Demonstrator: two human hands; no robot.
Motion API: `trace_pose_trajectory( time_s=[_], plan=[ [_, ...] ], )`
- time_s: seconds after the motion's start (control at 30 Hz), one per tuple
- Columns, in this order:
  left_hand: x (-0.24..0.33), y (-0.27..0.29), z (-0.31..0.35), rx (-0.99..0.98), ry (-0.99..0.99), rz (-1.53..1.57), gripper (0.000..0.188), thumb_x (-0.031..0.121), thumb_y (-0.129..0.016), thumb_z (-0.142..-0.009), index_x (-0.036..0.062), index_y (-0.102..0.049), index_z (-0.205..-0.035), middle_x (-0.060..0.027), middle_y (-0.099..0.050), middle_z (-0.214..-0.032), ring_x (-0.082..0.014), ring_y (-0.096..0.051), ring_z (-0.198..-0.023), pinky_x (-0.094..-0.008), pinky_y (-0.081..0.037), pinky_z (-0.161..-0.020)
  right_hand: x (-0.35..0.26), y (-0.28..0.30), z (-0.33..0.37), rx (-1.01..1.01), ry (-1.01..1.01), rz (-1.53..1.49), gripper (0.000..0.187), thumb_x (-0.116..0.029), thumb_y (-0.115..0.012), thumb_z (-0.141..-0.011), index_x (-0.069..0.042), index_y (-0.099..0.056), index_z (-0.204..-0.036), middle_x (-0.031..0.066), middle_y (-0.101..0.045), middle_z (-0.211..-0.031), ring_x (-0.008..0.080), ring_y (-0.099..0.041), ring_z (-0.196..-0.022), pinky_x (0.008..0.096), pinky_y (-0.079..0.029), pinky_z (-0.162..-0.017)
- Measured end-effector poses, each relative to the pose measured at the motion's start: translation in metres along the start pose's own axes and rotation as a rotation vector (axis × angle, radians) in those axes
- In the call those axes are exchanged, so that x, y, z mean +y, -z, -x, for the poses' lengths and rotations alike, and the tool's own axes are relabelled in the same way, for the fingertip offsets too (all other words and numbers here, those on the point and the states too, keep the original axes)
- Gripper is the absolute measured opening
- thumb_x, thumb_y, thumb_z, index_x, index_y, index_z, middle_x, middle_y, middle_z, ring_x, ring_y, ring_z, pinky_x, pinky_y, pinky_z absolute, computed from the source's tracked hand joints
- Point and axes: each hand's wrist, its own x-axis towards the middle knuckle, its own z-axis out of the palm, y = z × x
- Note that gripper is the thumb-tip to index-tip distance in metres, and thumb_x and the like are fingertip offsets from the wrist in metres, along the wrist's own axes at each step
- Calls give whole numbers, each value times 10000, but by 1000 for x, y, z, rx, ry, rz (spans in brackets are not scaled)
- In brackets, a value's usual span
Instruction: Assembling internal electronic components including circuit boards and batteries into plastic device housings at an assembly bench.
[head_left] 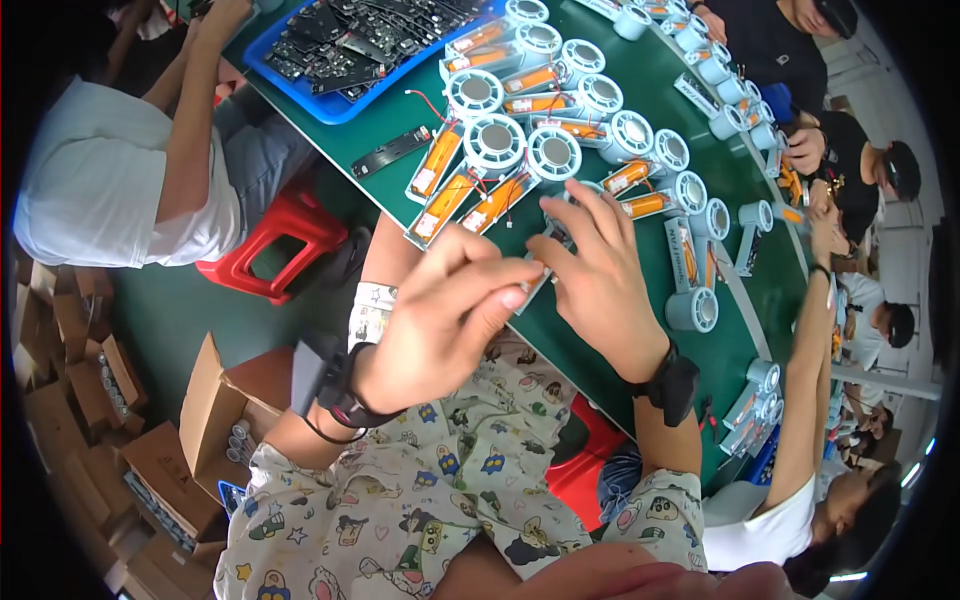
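Note:
My left hand (435, 315) is closed, thumb and index finger pinched together at the table's edge. What lies between those fingertips is too small to make out. My right hand (608, 290) is bent over a pale grey device housing (537, 296), gripping it; its fingers cover most of the part. Just beyond my hands stand several similar grey housings with round fan-like heads (495, 142) and orange battery cells (492, 205) with thin red wires. A long black circuit board (390, 152) lies on the green table to the left of them.
A blue tray (335, 112) heaped with black circuit boards sits at the far left of the green table (630, 95). More assembled units (692, 308) stand to the right. Co-workers sit around, one beside a red stool (275, 250). Cardboard boxes (170, 475) fill the lower left.

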Motion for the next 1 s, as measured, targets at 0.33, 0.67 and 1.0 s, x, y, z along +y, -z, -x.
trace_pose_trajectory(
  time_s=[0.33,0.67,1.0],
  plan=[
    [-9,-66,16,98,650,758,193,101,-679,-1017,5,-591,-1160,-36,-649,-954,-70,-626,-663,-212,-515,-570,1,16,29,-6,-25,-63,396,119,-654,-723,-42,-713,-1079,103,-648,-1216,351,-554,-1261,482,-473,-1009],
    [-15,-63,22,14,545,731,258,54,-618,-1038,-9,-547,-1278,-72,-662,-1100,-90,-654,-887,-220,-528,-633,-12,13,45,206,-325,-615,300,116,-662,-865,-3,-691,-1138,128,-690,-1111,215,-674,-758,287,-504,-585],
    [-20,-65,16,-15,490,640,321,0,-595,-1028,-18,-535,-1343,-194,-658,-1328,-141,-679,-940,-251,-570,-748,6,-14,45,258,-124,-480,194,-20,-770,-871,-27,-703,-1053,73,-688,-992,221,-681,-694,318,-530,-573]
  ],
)
